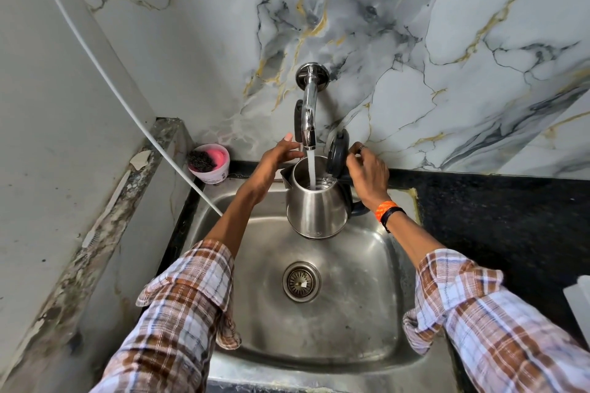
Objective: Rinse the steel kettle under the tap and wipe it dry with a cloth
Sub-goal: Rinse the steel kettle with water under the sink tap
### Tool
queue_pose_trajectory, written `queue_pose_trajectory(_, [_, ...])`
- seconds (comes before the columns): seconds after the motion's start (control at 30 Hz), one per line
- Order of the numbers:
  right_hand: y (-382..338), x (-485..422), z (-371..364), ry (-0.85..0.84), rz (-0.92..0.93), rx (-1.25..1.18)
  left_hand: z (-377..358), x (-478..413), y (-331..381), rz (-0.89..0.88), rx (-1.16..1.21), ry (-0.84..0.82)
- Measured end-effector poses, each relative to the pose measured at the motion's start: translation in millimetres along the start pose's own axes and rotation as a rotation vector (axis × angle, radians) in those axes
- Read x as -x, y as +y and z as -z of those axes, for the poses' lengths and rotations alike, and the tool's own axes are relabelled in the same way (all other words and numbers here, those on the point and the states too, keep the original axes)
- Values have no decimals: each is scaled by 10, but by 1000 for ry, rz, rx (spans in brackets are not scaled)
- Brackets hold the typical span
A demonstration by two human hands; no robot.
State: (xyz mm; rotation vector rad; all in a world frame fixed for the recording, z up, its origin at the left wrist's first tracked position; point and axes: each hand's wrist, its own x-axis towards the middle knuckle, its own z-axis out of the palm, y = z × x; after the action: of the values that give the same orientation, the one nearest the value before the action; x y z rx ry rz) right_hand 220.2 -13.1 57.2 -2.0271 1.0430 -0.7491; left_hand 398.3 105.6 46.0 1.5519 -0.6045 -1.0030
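Observation:
A steel kettle [316,207] with a black handle hangs over the sink, directly below the chrome tap [308,112]. Its black lid [337,153] is flipped open and a stream of water runs from the spout into the kettle's mouth. My right hand [370,174] grips the top of the kettle's handle just behind the lid. My left hand [276,158] is by the tap's black lever, on the left of the spout, fingers stretched toward it; whether they touch it is unclear. No cloth is in view.
The steel sink [367,313] has a round drain [301,281] in the middle. A pink tub [209,164] with a dark scrubber stands at the sink's back left corner. A white hose [127,99] runs down the left wall. Black countertop [498,220] lies to the right.

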Motion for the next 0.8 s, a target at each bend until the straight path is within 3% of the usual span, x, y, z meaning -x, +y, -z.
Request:
queue_pose_trajectory(0.47, [-44, 67, 0, 48, -20, 19, -73, 10, 119, -3, -26, -22])
queue_pose_trajectory(0.8, [-7, -15, 20, 65, -9, 58, -222, 33, 285, -156, -63, 11])
